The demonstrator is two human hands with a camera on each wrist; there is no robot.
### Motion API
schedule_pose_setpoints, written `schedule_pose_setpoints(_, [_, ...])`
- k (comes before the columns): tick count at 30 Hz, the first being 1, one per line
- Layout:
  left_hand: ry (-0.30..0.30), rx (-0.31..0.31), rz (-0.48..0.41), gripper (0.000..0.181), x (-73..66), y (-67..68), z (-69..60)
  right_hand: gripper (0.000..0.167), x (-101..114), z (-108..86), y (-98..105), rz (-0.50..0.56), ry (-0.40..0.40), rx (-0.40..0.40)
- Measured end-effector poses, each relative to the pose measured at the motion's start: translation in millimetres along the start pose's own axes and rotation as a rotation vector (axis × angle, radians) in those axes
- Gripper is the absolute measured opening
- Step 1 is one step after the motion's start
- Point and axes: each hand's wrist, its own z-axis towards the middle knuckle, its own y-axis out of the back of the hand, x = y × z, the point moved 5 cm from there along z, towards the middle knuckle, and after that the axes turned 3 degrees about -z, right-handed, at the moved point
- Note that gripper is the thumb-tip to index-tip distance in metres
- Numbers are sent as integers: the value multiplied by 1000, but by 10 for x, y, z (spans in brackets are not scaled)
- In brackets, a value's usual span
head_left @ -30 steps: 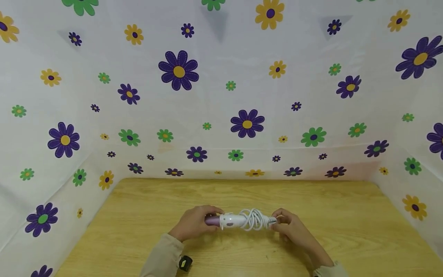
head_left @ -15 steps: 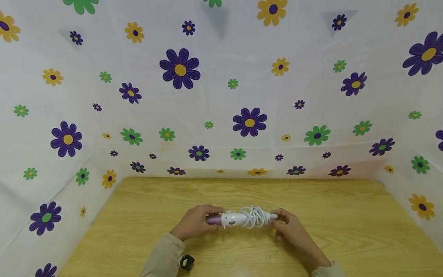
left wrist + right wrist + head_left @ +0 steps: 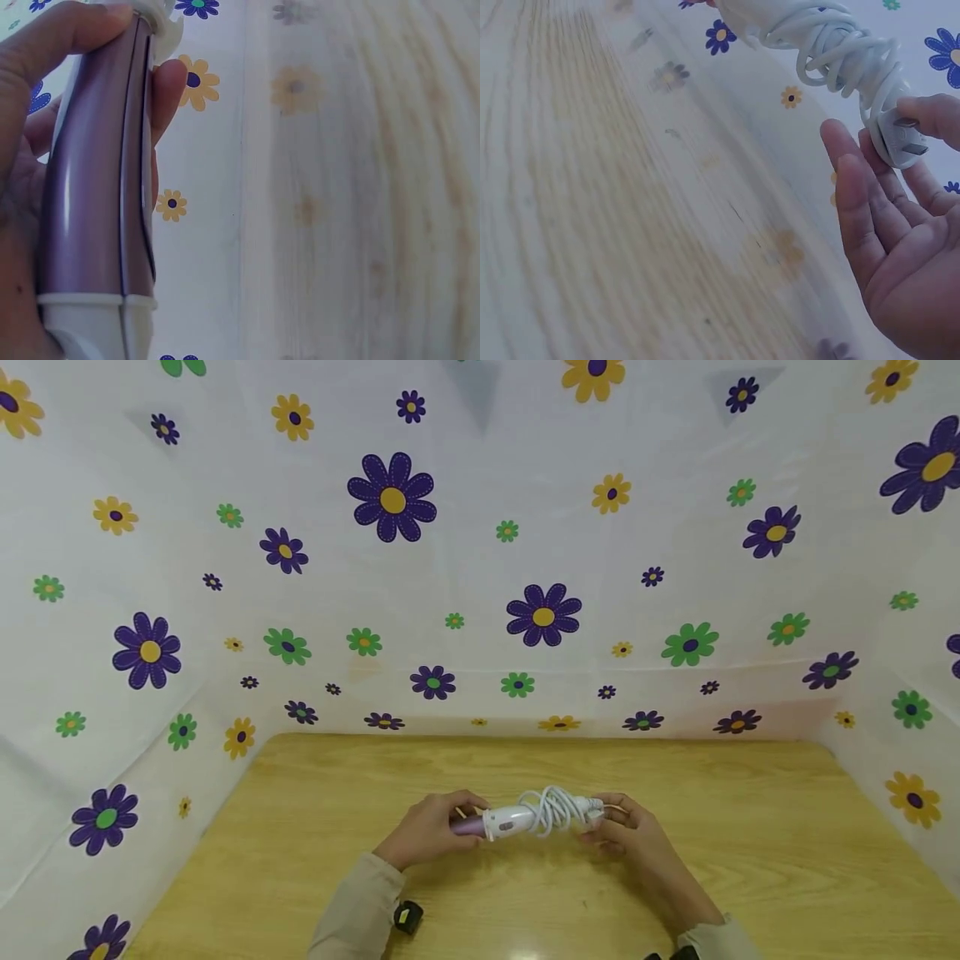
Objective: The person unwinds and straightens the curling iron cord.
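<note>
A hair iron (image 3: 510, 822) with a purple barrel and a white handle is held between both hands in the head view, its right end tilted up. My left hand (image 3: 426, 828) grips the purple barrel (image 3: 94, 180); the left wrist view has the thumb on one side and a fingertip on the other. A white cord (image 3: 832, 49) is wound in loose loops about the handle. At the cord's end, my right hand (image 3: 641, 847) pinches the two-pin plug (image 3: 898, 139) between thumb and fingers, while its other fingers stay extended.
Beneath the hands lies a wood-grain table (image 3: 337, 777). A white flower-patterned sheet (image 3: 465, 568) stands behind it and along both sides. A small black device (image 3: 407, 917) is by the left sleeve.
From nearly level, the hair iron has turned so that its plug end sits higher. The right hand has moved up with the plug; the left hand keeps its grip on the barrel.
</note>
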Motion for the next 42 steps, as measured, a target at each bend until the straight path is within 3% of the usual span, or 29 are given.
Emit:
schedule_pose_setpoints(5, [19,8,-16,39,9,4,-23,40,-20,-2,-10,50,-11,38])
schedule_pose_setpoints(11, [22,3,35,39,-12,39,-26,29,-1,8,10,-11,-54,-73])
schedule_pose_setpoints(15, [-8,-21,91,37,-85,56,-13,26,17,8,42,-52,-92,-133])
schedule_pose_setpoints(22, [-58,-43,178,39,-220,48,-36,31,-4,10,31,-13,-117,-183])
schedule_pose_setpoints(30, [-84,-37,230,39,-229,64,-43,30,-26,16,-20,-24,-130,-214])
schedule_pose_setpoints(35, [-60,-38,178,39,-179,97,-50,31,10,20,-17,-57,-92,-199])
schedule_pose_setpoints(42, [-10,-29,144,38,-112,110,-56,45,-13,28,-4,-100,-110,-119])
